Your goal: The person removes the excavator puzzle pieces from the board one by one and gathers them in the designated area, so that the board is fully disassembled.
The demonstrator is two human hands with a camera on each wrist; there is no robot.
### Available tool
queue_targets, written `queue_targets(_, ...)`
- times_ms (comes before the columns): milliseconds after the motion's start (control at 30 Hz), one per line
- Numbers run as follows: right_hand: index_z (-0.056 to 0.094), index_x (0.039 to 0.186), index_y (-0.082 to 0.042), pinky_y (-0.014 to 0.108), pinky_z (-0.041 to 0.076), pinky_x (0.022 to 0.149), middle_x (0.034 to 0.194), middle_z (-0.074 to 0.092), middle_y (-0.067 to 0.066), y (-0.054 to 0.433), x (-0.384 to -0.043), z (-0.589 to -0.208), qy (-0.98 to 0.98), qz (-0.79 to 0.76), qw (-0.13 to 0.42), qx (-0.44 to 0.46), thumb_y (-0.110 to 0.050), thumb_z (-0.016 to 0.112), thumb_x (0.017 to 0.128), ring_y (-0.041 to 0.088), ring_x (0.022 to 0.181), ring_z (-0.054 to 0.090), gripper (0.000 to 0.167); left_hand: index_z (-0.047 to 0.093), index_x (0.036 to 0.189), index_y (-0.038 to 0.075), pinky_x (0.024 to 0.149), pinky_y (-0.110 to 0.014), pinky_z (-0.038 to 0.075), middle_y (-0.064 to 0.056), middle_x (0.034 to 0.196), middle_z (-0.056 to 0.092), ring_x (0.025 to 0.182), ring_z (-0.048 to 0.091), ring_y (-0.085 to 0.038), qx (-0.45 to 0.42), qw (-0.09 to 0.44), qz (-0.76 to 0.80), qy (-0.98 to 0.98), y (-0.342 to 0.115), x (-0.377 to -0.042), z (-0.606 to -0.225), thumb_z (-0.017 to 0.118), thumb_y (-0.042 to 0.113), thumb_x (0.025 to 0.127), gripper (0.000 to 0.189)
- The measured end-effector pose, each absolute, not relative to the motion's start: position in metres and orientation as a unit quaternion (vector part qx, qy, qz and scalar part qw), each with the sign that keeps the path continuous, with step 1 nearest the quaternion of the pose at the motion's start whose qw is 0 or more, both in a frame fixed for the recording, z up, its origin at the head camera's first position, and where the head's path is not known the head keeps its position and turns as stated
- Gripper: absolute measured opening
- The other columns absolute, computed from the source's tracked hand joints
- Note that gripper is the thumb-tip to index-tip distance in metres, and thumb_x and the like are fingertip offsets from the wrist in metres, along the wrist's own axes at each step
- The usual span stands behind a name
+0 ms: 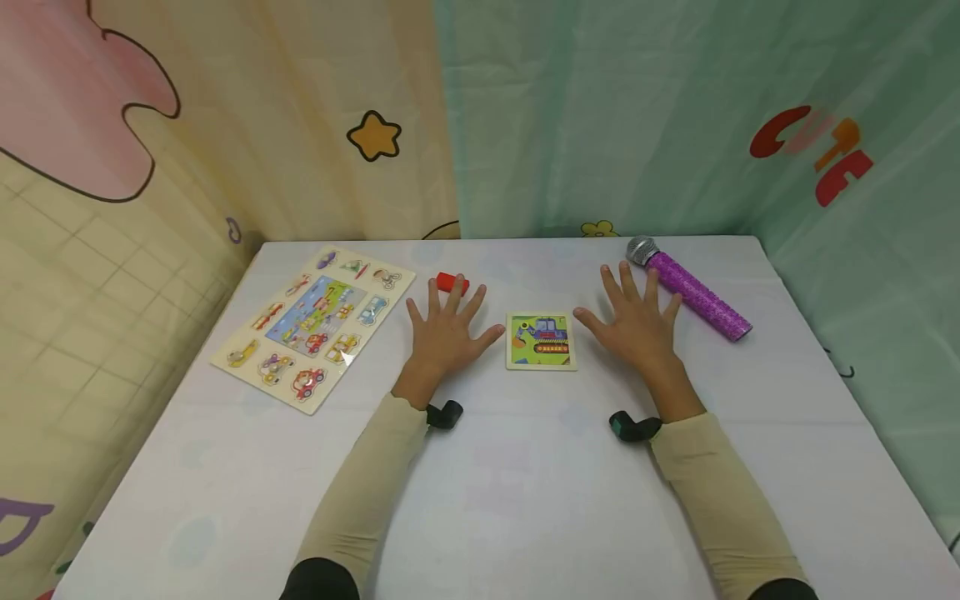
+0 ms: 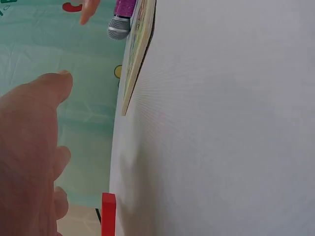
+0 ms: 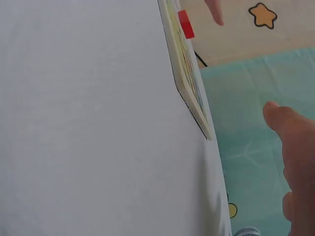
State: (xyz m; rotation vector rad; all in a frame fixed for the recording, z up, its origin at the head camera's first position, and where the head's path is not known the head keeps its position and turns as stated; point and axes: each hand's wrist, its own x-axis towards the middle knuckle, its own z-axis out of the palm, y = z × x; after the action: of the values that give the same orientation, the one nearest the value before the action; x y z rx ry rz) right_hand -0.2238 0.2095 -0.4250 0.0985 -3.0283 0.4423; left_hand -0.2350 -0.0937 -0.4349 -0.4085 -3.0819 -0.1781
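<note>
In the head view my left hand (image 1: pixel 444 335) is spread with straight fingers and holds nothing. Just beyond its fingertips lies a small red block (image 1: pixel 452 283), partly covered by them. My right hand (image 1: pixel 637 329) is spread too, its fingers near a microphone (image 1: pixel 697 293) with a silver head and a glittery purple handle. Between the hands lies a small square puzzle (image 1: pixel 542 342) with a blue digger on green. Both wrist views show the puzzle's pale edge (image 2: pixel 134 78) low on the table, apart from each thumb. The left wrist view also catches the red block (image 2: pixel 108 215).
A large wooden peg puzzle board (image 1: pixel 311 329) with vehicle and toy pictures lies tilted on the left of the white table (image 1: pixel 510 500). Printed curtains (image 1: pixel 600 117) hang behind the table and along its sides. Each wrist wears a small black camera (image 1: pixel 633 427).
</note>
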Motion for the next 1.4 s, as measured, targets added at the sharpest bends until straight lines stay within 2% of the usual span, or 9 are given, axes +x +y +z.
queue_targets(167, 0.015, 0.164, -0.022, 0.076, -0.009, 0.108, 0.169, 0.004, 0.010, 0.194, -0.226, -0.420, -0.988, 0.137, 0.019, 0.067, -0.074, 0.044, 0.094, 0.044, 0.151, -0.010, 0.092, 0.018, 0.163, 0.035, 0.111, -0.074, 0.001, -0.004, 0.170, 0.003, 0.151, -0.006, -0.046, -0.162, -0.007, -0.071, -0.984, -0.090, -0.233, -0.430, 0.041, 0.077, 0.092, 0.085)
queue_targets(333, 0.037, 0.158, -0.019, 0.074, 0.002, 0.111, 0.166, 0.023, 0.010, 0.166, -0.234, -0.414, -0.976, 0.137, -0.011, 0.169, -0.051, 0.060, 0.099, 0.041, 0.152, 0.007, 0.071, 0.030, 0.161, 0.029, 0.115, -0.068, 0.011, -0.004, 0.169, 0.012, 0.153, 0.006, -0.040, -0.238, -0.059, -0.129, -0.961, -0.089, -0.229, -0.423, 0.060, 0.066, 0.092, 0.084)
queue_targets(467, 0.054, 0.147, -0.015, 0.064, 0.028, 0.112, 0.152, 0.047, 0.011, 0.141, -0.244, -0.413, -0.958, 0.138, -0.034, 0.250, -0.032, 0.065, 0.100, 0.036, 0.144, 0.036, 0.051, 0.040, 0.157, 0.025, 0.116, -0.062, 0.017, -0.003, 0.166, 0.024, 0.152, 0.015, -0.035, -0.271, -0.111, -0.159, -0.943, -0.093, -0.227, -0.425, 0.069, 0.053, 0.092, 0.076)
queue_targets(533, 0.060, 0.141, -0.013, 0.056, 0.042, 0.104, 0.139, 0.057, 0.011, 0.130, -0.249, -0.415, -0.952, 0.136, -0.039, 0.271, -0.026, 0.065, 0.100, 0.033, 0.130, 0.049, 0.043, 0.045, 0.154, 0.025, 0.117, -0.061, 0.020, -0.003, 0.164, 0.030, 0.151, 0.020, -0.034, -0.274, -0.123, -0.153, -0.942, -0.096, -0.227, -0.428, 0.071, 0.050, 0.092, 0.072)
queue_targets(600, 0.064, 0.136, -0.013, 0.048, 0.049, 0.093, 0.125, 0.061, 0.010, 0.122, -0.255, -0.417, -0.951, 0.132, -0.045, 0.275, -0.023, 0.063, 0.101, 0.029, 0.116, 0.054, 0.036, 0.049, 0.152, 0.025, 0.116, -0.060, 0.021, -0.002, 0.162, 0.034, 0.151, 0.022, -0.034, -0.274, -0.128, -0.146, -0.942, -0.097, -0.226, -0.432, 0.071, 0.048, 0.092, 0.068)
queue_targets(700, 0.065, 0.132, -0.014, 0.046, 0.049, 0.086, 0.116, 0.060, 0.007, 0.117, -0.263, -0.421, -0.953, 0.126, -0.064, 0.266, -0.021, 0.061, 0.101, 0.026, 0.105, 0.054, 0.032, 0.052, 0.149, 0.027, 0.115, -0.063, 0.022, -0.002, 0.161, 0.037, 0.150, 0.024, -0.036, -0.283, -0.120, -0.146, -0.940, -0.097, -0.226, -0.434, 0.071, 0.047, 0.092, 0.063)
queue_targets(1000, 0.061, 0.121, -0.012, 0.040, 0.049, 0.082, 0.095, 0.063, 0.006, 0.118, -0.278, -0.420, -0.931, 0.214, -0.168, 0.243, -0.009, 0.060, 0.097, 0.024, 0.084, 0.057, 0.025, 0.057, 0.145, 0.032, 0.112, -0.066, 0.025, -0.002, 0.160, 0.039, 0.149, 0.025, -0.040, -0.305, -0.102, -0.144, -0.936, -0.092, -0.227, -0.437, 0.070, 0.046, 0.094, 0.055)
queue_targets(1167, 0.060, 0.114, -0.014, 0.039, 0.048, 0.079, 0.094, 0.063, 0.006, 0.115, -0.279, -0.416, -0.929, 0.209, -0.176, 0.248, -0.009, 0.059, 0.097, 0.024, 0.084, 0.056, 0.018, 0.058, 0.145, 0.031, 0.112, -0.065, 0.025, -0.001, 0.160, 0.038, 0.149, 0.025, -0.039, -0.304, -0.098, -0.143, -0.937, -0.091, -0.227, -0.438, 0.070, 0.046, 0.094, 0.055)
queue_targets(1400, 0.060, 0.109, -0.015, 0.040, 0.048, 0.082, 0.099, 0.065, 0.004, 0.109, -0.277, -0.419, -0.936, 0.196, -0.154, 0.248, -0.012, 0.055, 0.100, 0.025, 0.090, 0.057, 0.011, 0.057, 0.145, 0.031, 0.112, -0.066, 0.026, -0.001, 0.161, 0.037, 0.149, 0.026, -0.039, -0.301, -0.098, -0.134, -0.939, -0.091, -0.227, -0.438, 0.070, 0.047, 0.094, 0.055)
